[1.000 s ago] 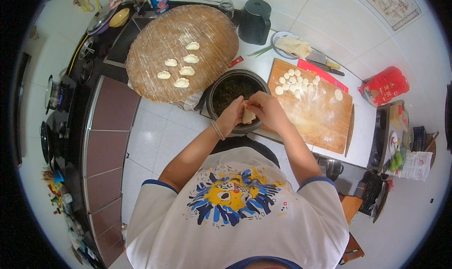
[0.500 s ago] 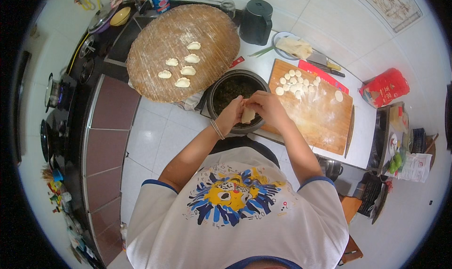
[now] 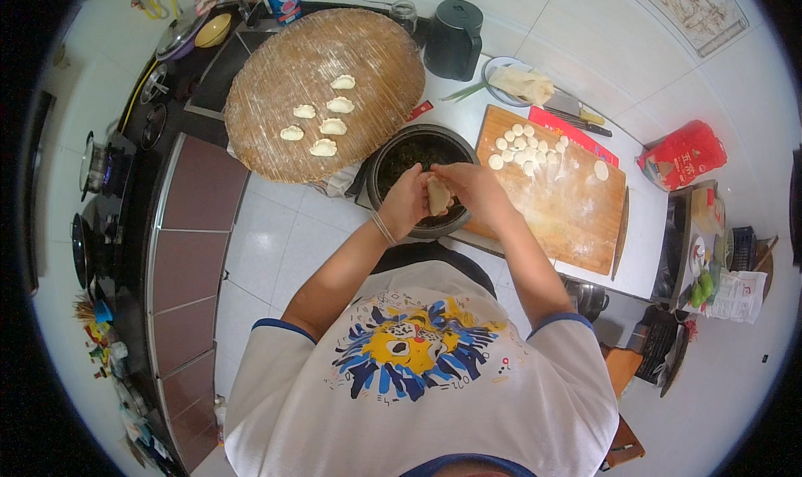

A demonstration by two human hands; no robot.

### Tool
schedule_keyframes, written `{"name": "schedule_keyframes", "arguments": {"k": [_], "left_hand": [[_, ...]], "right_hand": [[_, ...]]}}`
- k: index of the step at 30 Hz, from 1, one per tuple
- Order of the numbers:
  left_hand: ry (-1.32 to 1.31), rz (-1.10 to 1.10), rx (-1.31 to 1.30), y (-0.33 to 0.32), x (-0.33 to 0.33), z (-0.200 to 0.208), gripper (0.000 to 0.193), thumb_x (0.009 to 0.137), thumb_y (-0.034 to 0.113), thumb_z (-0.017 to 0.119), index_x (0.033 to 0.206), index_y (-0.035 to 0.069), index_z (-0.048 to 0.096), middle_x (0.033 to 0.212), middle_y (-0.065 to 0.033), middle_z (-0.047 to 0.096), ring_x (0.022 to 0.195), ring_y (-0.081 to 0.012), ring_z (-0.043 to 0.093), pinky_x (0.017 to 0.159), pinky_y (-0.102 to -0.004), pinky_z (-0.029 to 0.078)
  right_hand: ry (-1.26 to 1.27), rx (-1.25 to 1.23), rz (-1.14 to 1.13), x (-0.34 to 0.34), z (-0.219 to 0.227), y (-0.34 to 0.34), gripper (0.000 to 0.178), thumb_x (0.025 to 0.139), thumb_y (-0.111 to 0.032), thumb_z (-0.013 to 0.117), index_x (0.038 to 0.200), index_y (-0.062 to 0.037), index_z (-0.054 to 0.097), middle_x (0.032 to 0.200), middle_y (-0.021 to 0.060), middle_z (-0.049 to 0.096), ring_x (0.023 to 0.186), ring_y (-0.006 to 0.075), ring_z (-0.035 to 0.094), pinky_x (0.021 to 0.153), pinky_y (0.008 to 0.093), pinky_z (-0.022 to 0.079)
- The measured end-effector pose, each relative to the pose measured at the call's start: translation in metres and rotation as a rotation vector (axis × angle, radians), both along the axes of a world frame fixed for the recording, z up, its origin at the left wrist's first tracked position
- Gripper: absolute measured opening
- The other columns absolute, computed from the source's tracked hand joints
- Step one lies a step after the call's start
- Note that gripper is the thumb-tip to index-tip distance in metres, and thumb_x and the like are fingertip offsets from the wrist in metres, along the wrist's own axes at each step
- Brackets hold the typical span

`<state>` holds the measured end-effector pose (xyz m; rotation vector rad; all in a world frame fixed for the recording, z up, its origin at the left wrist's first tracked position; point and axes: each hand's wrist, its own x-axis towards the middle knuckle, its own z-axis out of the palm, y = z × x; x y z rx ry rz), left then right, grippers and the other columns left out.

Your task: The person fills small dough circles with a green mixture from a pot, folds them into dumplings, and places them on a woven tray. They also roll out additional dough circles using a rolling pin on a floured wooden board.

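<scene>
Between my two hands a pale dumpling (image 3: 438,196) is pinched, folded over into a half-moon. My left hand (image 3: 407,201) grips it from the left, and my right hand (image 3: 471,190) closes on its upper edge from the right. Both hands are over a dark round pot (image 3: 386,161) that holds dark green filling (image 3: 419,153). To the left, a large round woven tray (image 3: 267,84) dusted with flour carries several finished dumplings (image 3: 340,104). On the right, a floured wooden board (image 3: 568,218) bears several small dough pieces (image 3: 520,143) and a flat wrapper (image 3: 601,170).
Behind the pot stands a black kettle (image 3: 454,39), near a bowl with a pale cloth-like thing (image 3: 521,84). A cleaver (image 3: 565,104) and a knife lie past the board, with a red bag (image 3: 683,154) farther right. At far left a stove burner (image 3: 104,166) shows a flame.
The dumpling has turned slightly and shows more of its folded side. My right hand has shifted a little toward the left and down, with its fingers still on the dough's edge.
</scene>
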<state>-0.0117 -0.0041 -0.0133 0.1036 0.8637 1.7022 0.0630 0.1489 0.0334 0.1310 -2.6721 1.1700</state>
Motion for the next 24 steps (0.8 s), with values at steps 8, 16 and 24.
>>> {"name": "schedule_keyframes", "arguments": {"k": [8, 16, 24], "left_hand": [[-0.075, 0.078, 0.028, -0.003, -0.004, 0.0, 0.059, 0.095, 0.047, 0.02, 0.12, 0.001, 0.047, 0.11, -0.0131, 0.056, 0.1, -0.0254, 0.055, 0.09, -0.0394, 0.044], [-0.206, 0.146, 0.09, -0.002, -0.006, -0.006, 0.062, 0.094, 0.05, 0.019, 0.12, 0.001, 0.046, 0.113, -0.013, 0.055, 0.102, -0.0264, 0.054, 0.093, -0.0438, 0.041], [-0.461, 0.267, 0.358, -0.011, -0.009, 0.004, 0.069, 0.092, 0.054, 0.017, 0.125, 0.0, 0.042, 0.124, -0.0212, 0.048, 0.117, -0.0336, 0.045, 0.102, -0.0494, 0.031]], "right_hand": [[-0.061, -0.028, -0.138, -0.004, 0.002, -0.003, 0.017, 0.079, -0.008, 0.06, 0.094, -0.0014, 0.064, 0.079, 0.0132, 0.061, 0.072, 0.031, 0.06, 0.063, 0.0347, 0.048], [-0.015, -0.088, -0.197, -0.007, 0.0, -0.014, 0.015, 0.077, -0.009, 0.062, 0.092, -0.0045, 0.064, 0.084, 0.0121, 0.061, 0.075, 0.0295, 0.061, 0.065, 0.0348, 0.049], [0.144, -0.018, -0.088, 0.015, -0.006, -0.015, 0.018, 0.074, -0.002, 0.063, 0.092, -0.0068, 0.063, 0.086, 0.0093, 0.06, 0.076, 0.0277, 0.061, 0.063, 0.0338, 0.05]]}}
